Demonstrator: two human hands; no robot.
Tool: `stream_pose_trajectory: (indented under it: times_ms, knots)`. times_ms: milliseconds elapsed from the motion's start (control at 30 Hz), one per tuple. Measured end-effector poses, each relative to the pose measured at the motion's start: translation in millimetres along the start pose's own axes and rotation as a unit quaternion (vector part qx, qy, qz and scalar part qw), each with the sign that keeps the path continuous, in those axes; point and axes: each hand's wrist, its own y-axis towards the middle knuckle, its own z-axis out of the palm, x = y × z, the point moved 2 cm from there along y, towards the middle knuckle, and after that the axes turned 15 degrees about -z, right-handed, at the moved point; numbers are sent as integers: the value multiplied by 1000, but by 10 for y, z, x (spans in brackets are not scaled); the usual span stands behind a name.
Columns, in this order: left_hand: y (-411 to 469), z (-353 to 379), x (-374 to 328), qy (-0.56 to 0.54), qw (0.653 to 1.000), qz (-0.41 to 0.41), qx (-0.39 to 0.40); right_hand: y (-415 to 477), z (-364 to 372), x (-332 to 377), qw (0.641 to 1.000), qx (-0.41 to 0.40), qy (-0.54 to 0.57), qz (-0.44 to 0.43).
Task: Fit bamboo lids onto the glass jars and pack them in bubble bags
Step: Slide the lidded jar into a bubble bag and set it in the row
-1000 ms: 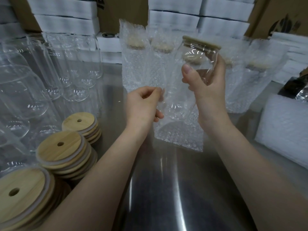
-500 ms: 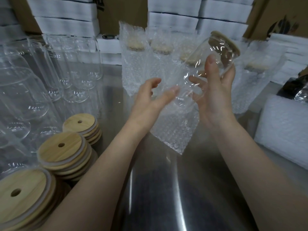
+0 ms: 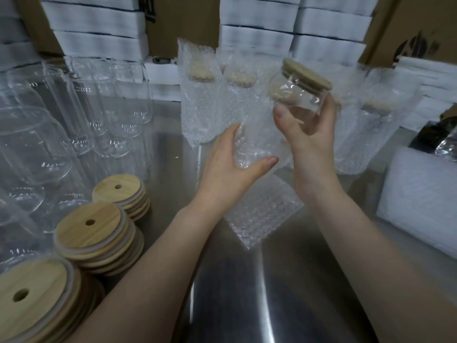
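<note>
A glass jar with a bamboo lid on it is tilted to the left above the table. My right hand grips its upper body just below the lid. The jar's lower part sits inside a clear bubble bag that hangs down to the table. My left hand holds the bag around the jar's bottom, thumb in front.
Several bagged jars stand in a row at the back. Empty glass jars crowd the left side, with three stacks of bamboo lids in front of them. A pile of white bubble bags lies at the right on the steel table.
The jar has tilted from upright and slid deeper into the bubble bag. My left hand let go of the bag's edge and closed around the bag at the jar's bottom.
</note>
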Motion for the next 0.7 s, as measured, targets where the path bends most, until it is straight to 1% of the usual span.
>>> stream_pose_trajectory:
  times_ms: [133, 200, 367, 467, 533, 600, 700]
  knots:
    - [6, -21, -26, -44, 999, -20, 7, -42, 64, -30, 999, 48, -16, -14]
    - [-6, -40, -57, -69, 998, -15, -2, -64, 85, -39, 997, 65, -26, -21]
    - [-34, -67, -91, -98, 995, 5, -27, -76, 102, -55, 996, 86, -22, -11]
    - [-8, -80, -84, -95, 995, 17, -1, -72, 96, -27, 997, 75, -25, -15]
    - [14, -81, -68, -61, 997, 17, 33, -68, 82, -7, 998, 52, -19, -25]
    - [50, -89, -33, 3, 998, 13, 53, -61, 63, 11, 999, 30, -10, -32]
    - [110, -105, 43, 96, 992, -28, 78, -40, 23, 31, 999, 1, -2, -38]
